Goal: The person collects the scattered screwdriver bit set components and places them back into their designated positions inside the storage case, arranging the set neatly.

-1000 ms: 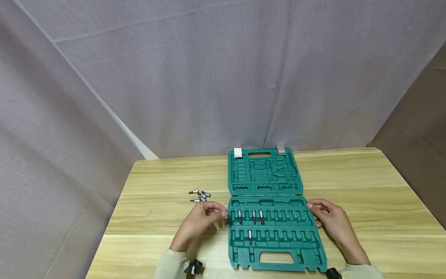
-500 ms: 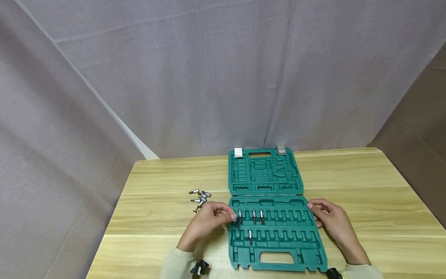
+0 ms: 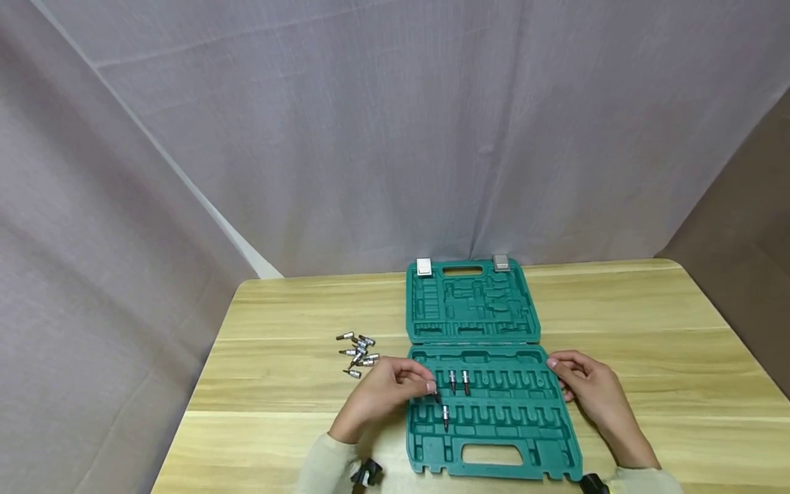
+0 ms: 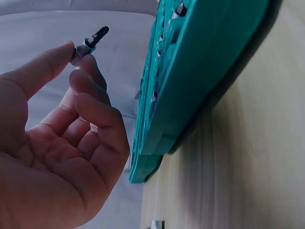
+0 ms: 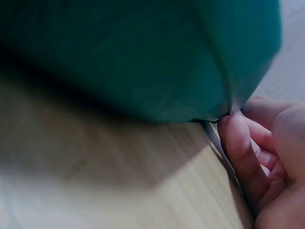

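Observation:
In the head view a green tool case (image 3: 490,471) lies unfolded on the table. My left hand (image 3: 381,394) is over the left part of its near half, pinching a bit socket (image 4: 85,49) between thumb and fingertip. The left wrist view shows its silver base in the pinch and its dark tip pointing up and away. Two bit sockets sit in the upper row of slots, one of them a bit socket (image 3: 465,383); another bit socket (image 3: 446,417) sits in the lower row. My right hand (image 3: 592,394) grips the case's right edge by thumb and curled fingers.
A loose pile of bit sockets (image 3: 359,353) lies on the wooden table (image 3: 278,377) left of the case. The raised lid (image 3: 472,302) has two metal latches at its far edge, near the grey curtain (image 3: 370,137).
My left hand has moved right from beside the case's left edge to over its slots, carrying the bit socket and covering one seated there. My right hand keeps its place.

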{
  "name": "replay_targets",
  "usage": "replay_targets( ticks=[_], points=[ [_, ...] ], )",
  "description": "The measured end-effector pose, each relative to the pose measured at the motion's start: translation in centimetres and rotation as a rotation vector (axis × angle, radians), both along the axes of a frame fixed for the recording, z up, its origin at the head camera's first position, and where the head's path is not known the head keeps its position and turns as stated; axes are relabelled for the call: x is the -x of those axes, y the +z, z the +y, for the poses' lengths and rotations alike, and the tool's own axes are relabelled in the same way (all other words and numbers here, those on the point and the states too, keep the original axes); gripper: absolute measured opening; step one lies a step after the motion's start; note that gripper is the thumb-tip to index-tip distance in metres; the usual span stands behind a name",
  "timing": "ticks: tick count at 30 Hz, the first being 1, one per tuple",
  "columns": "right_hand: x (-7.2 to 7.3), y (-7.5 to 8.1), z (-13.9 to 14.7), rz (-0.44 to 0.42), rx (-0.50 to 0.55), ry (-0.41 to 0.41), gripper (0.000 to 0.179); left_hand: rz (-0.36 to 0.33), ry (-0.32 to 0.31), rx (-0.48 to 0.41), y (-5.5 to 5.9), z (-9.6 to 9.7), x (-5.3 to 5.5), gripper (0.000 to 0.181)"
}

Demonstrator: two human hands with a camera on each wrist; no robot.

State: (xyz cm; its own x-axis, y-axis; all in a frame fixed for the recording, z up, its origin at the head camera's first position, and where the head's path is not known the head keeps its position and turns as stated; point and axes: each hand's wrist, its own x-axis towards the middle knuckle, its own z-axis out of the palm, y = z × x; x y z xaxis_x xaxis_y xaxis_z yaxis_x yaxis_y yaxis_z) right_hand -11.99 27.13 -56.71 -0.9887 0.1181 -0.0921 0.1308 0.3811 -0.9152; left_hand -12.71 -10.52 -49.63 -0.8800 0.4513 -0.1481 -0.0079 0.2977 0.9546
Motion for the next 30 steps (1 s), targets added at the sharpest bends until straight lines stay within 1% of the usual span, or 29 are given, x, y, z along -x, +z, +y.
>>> replay_targets(
  ticks=[4, 12, 17, 22, 25, 30],
  points=[
    [0.1, 0.1, 0.0, 0.005, 0.000, -0.004, 0.046, 0.011, -0.025, -0.006, -0.1, 0.6, 0.2, 0.016],
    [0.0, 0.1, -0.1, 0.001, 0.013, -0.008, 0.045, -0.009, -0.060, -0.037, -0.1, 1.5, 0.0, 0.019],
    [0.0, 0.0, 0.0, -0.003, 0.012, -0.007, 0.046, -0.001, -0.066, -0.009, -0.1, 2.2, -0.2, 0.016],
    [0.0, 0.0, -0.1, 0.001, 0.013, -0.008, 0.045, 0.001, -0.054, 0.035, 0.0, 2.7, -0.4, 0.013],
    [0.0, 0.1, -0.1, 0.003, 0.012, -0.011, 0.045, 0.016, -0.051, 0.068, 0.0, 3.0, -0.6, 0.011],
    [0.0, 0.1, -0.1, 0.006, 0.009, -0.011, 0.045, 0.046, -0.069, 0.113, -0.2, 3.5, -0.7, 0.007]
  ],
)
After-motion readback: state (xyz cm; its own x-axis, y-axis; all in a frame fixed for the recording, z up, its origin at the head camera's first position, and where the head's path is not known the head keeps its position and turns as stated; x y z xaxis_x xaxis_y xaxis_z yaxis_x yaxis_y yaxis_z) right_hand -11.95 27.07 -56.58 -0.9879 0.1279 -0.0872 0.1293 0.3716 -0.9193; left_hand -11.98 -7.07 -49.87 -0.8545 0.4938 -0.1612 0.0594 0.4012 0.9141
